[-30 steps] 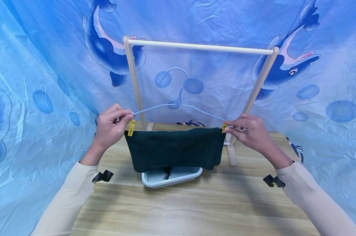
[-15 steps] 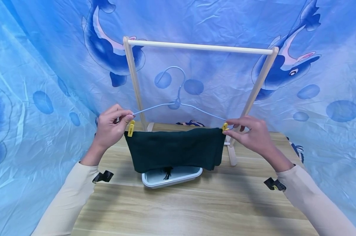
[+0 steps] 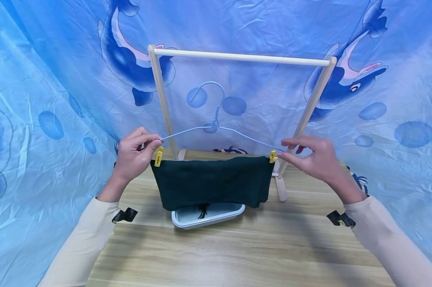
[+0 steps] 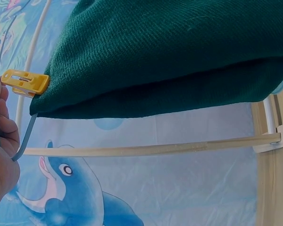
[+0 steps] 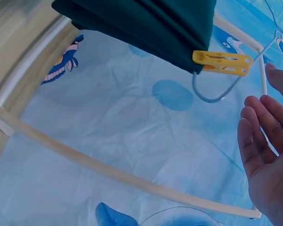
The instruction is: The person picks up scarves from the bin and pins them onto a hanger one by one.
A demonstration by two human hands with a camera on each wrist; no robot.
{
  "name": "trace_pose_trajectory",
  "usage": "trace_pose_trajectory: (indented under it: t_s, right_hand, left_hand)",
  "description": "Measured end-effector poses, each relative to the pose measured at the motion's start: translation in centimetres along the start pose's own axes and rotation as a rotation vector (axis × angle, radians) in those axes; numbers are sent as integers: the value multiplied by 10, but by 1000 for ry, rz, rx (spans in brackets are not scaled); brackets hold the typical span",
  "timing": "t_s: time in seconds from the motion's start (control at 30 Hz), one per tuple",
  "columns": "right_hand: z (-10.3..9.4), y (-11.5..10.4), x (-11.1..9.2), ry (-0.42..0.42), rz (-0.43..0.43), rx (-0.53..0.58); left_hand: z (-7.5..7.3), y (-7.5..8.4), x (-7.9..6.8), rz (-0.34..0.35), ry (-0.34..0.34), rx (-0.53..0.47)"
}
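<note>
A dark green cloth (image 3: 212,181) hangs folded over the bottom wire of a light blue hanger (image 3: 216,124), whose hook points up. Yellow clothespins clip it at both corners, a left clothespin (image 3: 158,157) and a right clothespin (image 3: 272,156). With thumb and fingers my left hand (image 3: 134,150) grips the hanger's left end, beside the left clothespin (image 4: 25,82). My right hand (image 3: 313,157) is just right of the other clothespin (image 5: 221,62), thumb and fingers spread apart. In the right wrist view nothing lies between those fingers (image 5: 247,141).
A wooden rack with a white top bar (image 3: 242,58) stands behind the hanger. Below the cloth, a pale tray (image 3: 208,221) with a black stringy piece in it sits on the wood-grain table (image 3: 216,255). A blue dolphin-print curtain (image 3: 266,24) surrounds the table.
My right hand has let go of the right clothespin, parted its fingers and drawn away to the right. The left hand keeps its grip, and the clothespin stays on the cloth.
</note>
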State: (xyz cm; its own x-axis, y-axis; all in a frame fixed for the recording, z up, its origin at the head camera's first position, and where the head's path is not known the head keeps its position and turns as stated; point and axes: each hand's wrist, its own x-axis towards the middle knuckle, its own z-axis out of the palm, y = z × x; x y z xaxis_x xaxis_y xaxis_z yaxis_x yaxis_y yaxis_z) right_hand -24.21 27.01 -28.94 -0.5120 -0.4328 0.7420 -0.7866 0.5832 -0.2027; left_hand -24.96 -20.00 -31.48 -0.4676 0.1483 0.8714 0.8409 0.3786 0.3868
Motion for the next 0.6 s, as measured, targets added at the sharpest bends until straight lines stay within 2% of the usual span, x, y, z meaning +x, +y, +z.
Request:
trace_pose_trajectory:
  t_s: [0.37, 0.6]
  right_hand:
    - [6, -8, 28, -86, 106, -9]
    - [20, -13, 47, -197, 207, 109]
  left_hand:
    - [1, 1, -1, 3, -3, -3]
    - [1, 2, -1, -2, 1, 5]
